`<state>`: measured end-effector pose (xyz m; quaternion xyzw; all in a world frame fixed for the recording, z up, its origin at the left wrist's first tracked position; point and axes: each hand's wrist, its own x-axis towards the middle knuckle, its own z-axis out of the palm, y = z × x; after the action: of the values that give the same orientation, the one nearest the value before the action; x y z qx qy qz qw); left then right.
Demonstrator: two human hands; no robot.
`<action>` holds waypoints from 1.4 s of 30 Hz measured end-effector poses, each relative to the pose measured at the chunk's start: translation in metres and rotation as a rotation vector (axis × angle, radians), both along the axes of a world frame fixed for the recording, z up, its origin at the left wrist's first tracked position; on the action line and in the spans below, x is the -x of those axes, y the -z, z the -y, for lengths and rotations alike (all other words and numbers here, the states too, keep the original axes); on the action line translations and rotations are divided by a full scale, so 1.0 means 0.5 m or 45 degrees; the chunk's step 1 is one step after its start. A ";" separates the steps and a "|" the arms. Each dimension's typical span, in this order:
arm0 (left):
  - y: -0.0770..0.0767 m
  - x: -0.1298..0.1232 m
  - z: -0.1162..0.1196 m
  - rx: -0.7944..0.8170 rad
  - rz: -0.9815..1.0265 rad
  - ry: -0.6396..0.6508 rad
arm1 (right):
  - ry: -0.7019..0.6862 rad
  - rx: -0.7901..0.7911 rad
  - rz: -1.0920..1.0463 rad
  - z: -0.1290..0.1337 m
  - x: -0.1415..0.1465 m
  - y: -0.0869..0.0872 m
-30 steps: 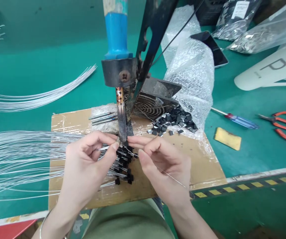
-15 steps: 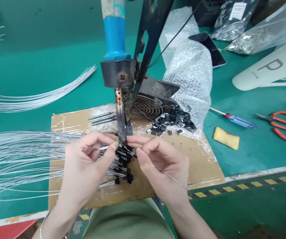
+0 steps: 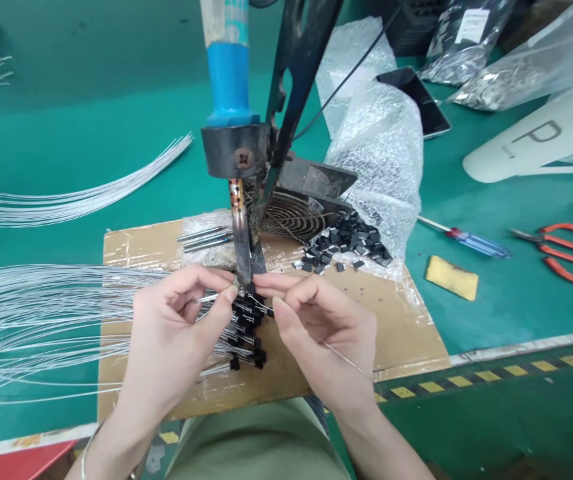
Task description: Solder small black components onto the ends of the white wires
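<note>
A thin silver wire (image 3: 206, 298) is pinched in the fingers of the left hand (image 3: 176, 327), its end right under the soldering iron tip (image 3: 241, 257). The right hand (image 3: 326, 327) pinches a fine solder strand (image 3: 346, 360) there. Below lie wired black components (image 3: 246, 333) on cardboard (image 3: 406, 327); loose black parts (image 3: 346, 247), a screwdriver (image 3: 471, 239) and scissors (image 3: 566, 250) lie further right on the desk (image 3: 66, 120).

My left hand (image 3: 176, 327) and right hand (image 3: 324, 330) pinch thin silver wire (image 3: 41, 313) under the blue-handled soldering iron's tip (image 3: 241, 257); orange-handled scissors (image 3: 566, 250) lie at three o'clock.
</note>
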<state>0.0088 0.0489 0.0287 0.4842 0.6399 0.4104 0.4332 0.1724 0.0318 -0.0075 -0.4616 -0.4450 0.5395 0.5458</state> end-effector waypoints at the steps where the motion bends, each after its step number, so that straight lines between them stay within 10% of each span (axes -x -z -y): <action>1: 0.000 0.000 0.000 -0.002 -0.001 -0.002 | -0.002 0.000 -0.002 0.000 0.000 0.000; 42: -0.003 -0.001 0.004 0.034 -0.016 -0.008 | 0.055 0.037 0.076 0.007 0.006 0.000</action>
<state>0.0091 0.0470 0.0300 0.4788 0.6496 0.4001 0.4344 0.1693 0.0282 -0.0076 -0.4949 -0.4432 0.5200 0.5369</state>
